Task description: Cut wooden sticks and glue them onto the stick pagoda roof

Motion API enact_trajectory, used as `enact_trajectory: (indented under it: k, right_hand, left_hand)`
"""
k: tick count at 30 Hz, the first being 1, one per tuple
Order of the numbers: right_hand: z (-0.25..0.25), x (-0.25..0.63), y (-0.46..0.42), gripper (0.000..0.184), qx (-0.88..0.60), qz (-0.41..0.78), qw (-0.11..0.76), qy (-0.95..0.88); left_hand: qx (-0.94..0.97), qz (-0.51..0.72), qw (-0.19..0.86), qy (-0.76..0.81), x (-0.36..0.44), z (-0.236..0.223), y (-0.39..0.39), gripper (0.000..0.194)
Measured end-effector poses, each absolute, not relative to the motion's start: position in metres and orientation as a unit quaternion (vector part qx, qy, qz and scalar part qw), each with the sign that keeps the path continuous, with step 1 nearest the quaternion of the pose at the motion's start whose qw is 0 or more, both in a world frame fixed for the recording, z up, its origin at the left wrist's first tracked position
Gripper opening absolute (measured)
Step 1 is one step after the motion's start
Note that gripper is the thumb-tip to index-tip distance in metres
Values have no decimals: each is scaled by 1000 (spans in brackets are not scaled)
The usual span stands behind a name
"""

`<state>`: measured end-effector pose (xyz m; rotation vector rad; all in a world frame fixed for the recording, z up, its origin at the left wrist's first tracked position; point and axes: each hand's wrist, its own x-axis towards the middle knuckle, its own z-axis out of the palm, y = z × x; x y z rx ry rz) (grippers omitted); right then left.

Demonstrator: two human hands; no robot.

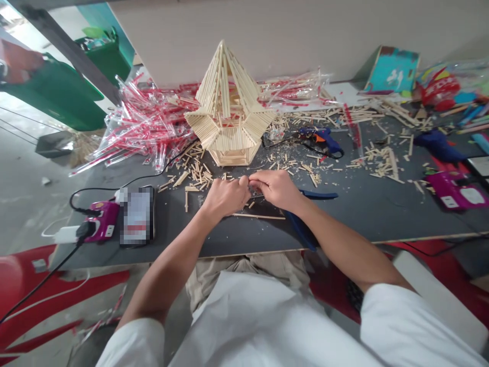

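My left hand (229,194) and my right hand (275,187) meet over the dark table, fingertips pinched close together. Whatever lies between them is too small or hidden to make out. Just behind them stands a small house-like model (229,138) built of thin wooden sticks, with a pointed roof. Beneath my right hand and forearm lie blue-handled pliers (300,230), partly covered. A single long stick (260,216) rests on the table in front of my hands. Cut stick pieces (194,171) are scattered to the left of the model.
Red-and-clear plastic wrappers (141,120) pile up at the back left. A blue glue gun (323,140) lies right of the model, another (439,145) farther right. A phone (136,216) and purple power socket (102,221) are at left; a second purple socket (456,191) is at right.
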<state>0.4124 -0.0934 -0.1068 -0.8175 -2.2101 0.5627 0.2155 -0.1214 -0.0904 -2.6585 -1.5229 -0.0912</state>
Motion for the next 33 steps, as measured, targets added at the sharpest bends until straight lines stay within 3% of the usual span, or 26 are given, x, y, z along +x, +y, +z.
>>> enact_trajectory:
  k: [9, 18, 22, 25, 28, 33]
  right_hand:
    - [-104, 415, -95, 21, -309, 200, 359, -858]
    - [-100, 413, -98, 23, -315, 213, 390, -839]
    - [-95, 412, -101, 25, -340, 291, 424, -787]
    - [-91, 412, -104, 27, -365, 327, 430, -758]
    - [-89, 412, -106, 30, -377, 343, 435, -742]
    - [-91, 408, -111, 30, -388, 351, 454, -722]
  left_hand:
    - [-866, -50, -7, -497, 213, -89, -123, 26]
    - [-823, -218, -114, -511, 207, -99, -119, 31]
    - [-760, -366, -249, -476, 207, -101, -120, 39]
    - [-658, -482, -384, -433, 211, -103, -121, 33]
    - [-625, -492, -443, -413, 213, -105, -121, 27]
    - [-572, -495, -518, -398, 215, -102, -118, 34]
